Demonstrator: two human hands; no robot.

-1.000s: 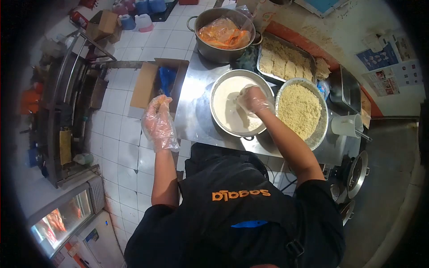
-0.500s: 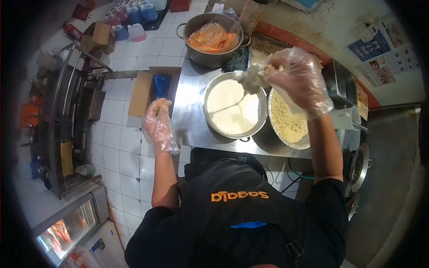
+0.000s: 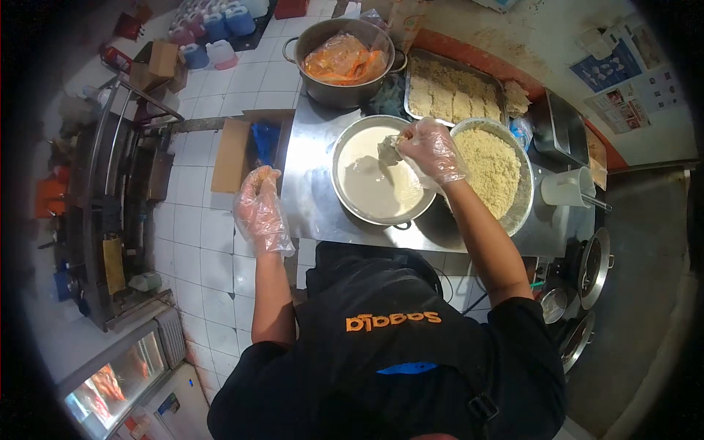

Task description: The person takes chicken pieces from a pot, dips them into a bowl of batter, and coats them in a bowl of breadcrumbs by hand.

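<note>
commercial kitchen | steel prep table (image 3: 315,198) | stockpot (image 3: 341,86) | breaded-cutlet tray (image 3: 453,94) | oil jugs (image 3: 220,29)

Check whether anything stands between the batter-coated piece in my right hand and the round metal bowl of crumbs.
Nothing visible does. The right hand holds the batter-coated piece above the round metal bowl of pale batter, and the round metal bowl of golden crumbs sits right beside it.

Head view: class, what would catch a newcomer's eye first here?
The gloved right hand holds a battered piece over the batter bowl on the steel table. Beside it sits the heaped crumb bowl, while the gloved left hand hangs empty past the table's left edge.
</note>
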